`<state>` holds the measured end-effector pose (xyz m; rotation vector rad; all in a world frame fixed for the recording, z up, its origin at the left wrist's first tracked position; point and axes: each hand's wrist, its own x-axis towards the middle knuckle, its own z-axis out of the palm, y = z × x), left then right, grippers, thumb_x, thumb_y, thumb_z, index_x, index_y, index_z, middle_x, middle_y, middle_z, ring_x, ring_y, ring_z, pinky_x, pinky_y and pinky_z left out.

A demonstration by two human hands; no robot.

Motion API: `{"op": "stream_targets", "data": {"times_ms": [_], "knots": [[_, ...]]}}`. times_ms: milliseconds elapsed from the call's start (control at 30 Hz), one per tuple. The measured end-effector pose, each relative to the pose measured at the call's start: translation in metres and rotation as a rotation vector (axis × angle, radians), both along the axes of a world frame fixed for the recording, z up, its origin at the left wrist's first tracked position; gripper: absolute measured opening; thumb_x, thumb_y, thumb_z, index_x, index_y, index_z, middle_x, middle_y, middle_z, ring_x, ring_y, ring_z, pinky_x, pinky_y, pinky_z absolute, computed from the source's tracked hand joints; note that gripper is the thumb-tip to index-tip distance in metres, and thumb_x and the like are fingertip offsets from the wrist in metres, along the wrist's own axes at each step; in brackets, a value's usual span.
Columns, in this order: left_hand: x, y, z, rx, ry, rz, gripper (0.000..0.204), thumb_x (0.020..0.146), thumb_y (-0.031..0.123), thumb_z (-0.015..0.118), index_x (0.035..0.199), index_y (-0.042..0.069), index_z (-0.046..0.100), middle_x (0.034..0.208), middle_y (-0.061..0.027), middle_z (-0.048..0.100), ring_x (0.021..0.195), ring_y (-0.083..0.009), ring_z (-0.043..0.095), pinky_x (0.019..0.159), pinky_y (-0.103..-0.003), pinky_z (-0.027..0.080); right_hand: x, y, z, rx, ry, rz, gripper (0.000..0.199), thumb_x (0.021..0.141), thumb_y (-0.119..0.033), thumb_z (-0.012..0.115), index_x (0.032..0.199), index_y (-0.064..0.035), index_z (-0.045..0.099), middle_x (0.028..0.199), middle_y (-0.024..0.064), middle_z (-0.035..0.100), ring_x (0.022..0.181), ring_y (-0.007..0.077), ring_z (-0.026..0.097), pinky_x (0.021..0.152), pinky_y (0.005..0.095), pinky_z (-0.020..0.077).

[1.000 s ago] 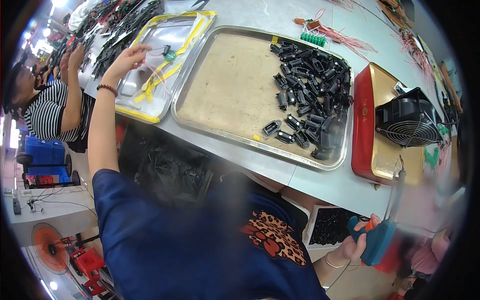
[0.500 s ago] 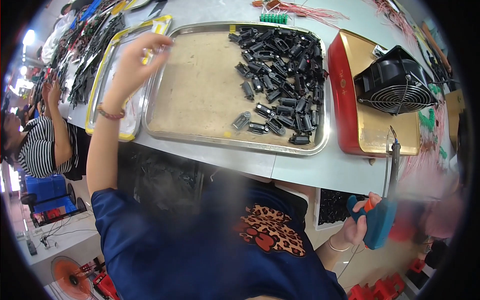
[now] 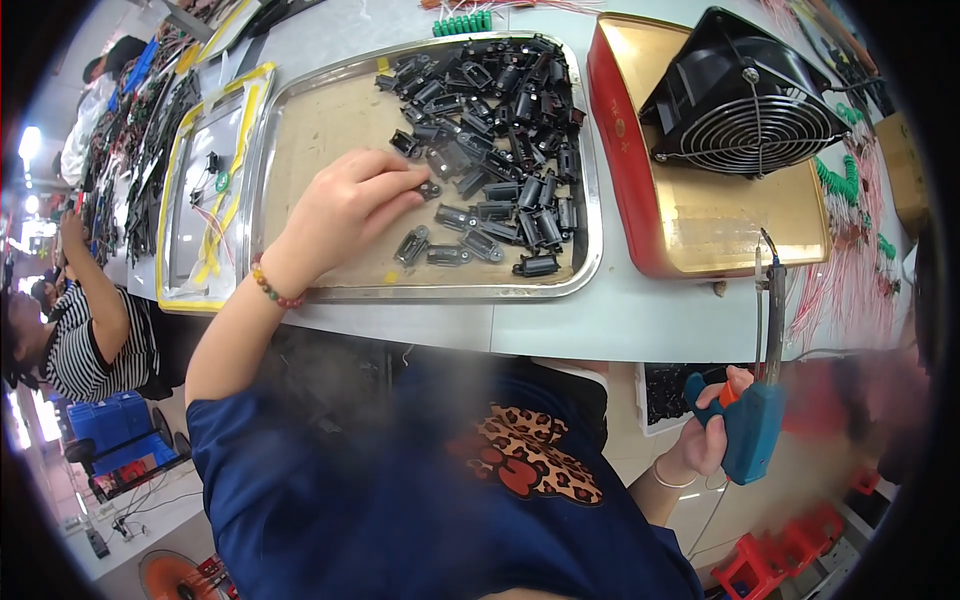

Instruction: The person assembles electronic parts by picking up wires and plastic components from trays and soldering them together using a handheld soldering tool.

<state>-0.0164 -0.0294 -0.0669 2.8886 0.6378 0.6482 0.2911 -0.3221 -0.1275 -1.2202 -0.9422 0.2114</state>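
Small black plastic part (image 3: pixel 430 188) between fingers (image 3: pixel 395 185)

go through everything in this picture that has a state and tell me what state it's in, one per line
Left hand: over the steel tray, fingers pinching one small black part.
Right hand: closed around a blue soldering gun, tip pointing up, held below the table edge.
Steel tray: flat on the table, black parts heaped in its right half, left half bare.
Black fan: resting tilted in the red and gold tray; whether it spins cannot be told.
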Motion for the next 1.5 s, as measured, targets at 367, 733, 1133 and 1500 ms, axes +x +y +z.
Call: {"op": "stream_targets", "data": {"times_ms": [367,733,1133,1500], "knots": [[-0.004,-0.009,0.007,-0.082,0.082,0.123,0.026,0.075,0.003,0.06,0.1,0.007,0.063,0.089,-0.0093,0.055,0.082,-0.0252,0.056,0.071,-0.033,0.047,0.008,-0.001,-0.006,0.044,0.039,0.019,0.051,0.068,-0.019,0.053,0.11,0.0108,0.054,0.112,0.0236,0.054,0.062,0.019,0.051,0.062,0.0266,0.0397],[-0.002,-0.021,0.005,-0.267,-0.058,0.389,0.017,0.078,0.009,0.064,0.094,0.003,0.063,0.084,-0.0096,0.063,0.076,-0.0208,0.061,0.065,-0.03,0.048,0.01,0.0,-0.007,0.023,0.023,0.006,0.052,0.068,-0.02,0.053,0.11,0.0109,0.054,0.111,0.0232,0.054,0.061,0.0187,0.05,0.062,0.027,0.0391],[0.037,-0.032,0.029,-0.144,-0.262,0.284,0.013,0.073,0.003,0.07,0.085,0.0,0.069,0.074,-0.0092,0.066,0.066,-0.016,0.062,0.062,-0.025,0.049,0.004,0.004,-0.007,0.099,0.078,-0.046,0.05,0.068,-0.019,0.054,0.107,0.0125,0.051,0.109,0.0269,0.052,0.059,0.0194,0.051,0.058,0.0275,0.0384],[0.177,-0.048,0.037,-0.104,-0.197,-0.226,0.01,0.067,0.007,0.07,0.076,0.003,0.067,0.066,-0.0072,0.06,0.061,-0.0229,0.056,0.055,-0.032,0.046,0.01,-0.011,-0.011,0.105,0.081,-0.069,0.049,0.069,-0.02,0.054,0.107,0.0106,0.052,0.109,0.0264,0.053,0.057,0.0188,0.052,0.055,0.0259,0.0383]]}}
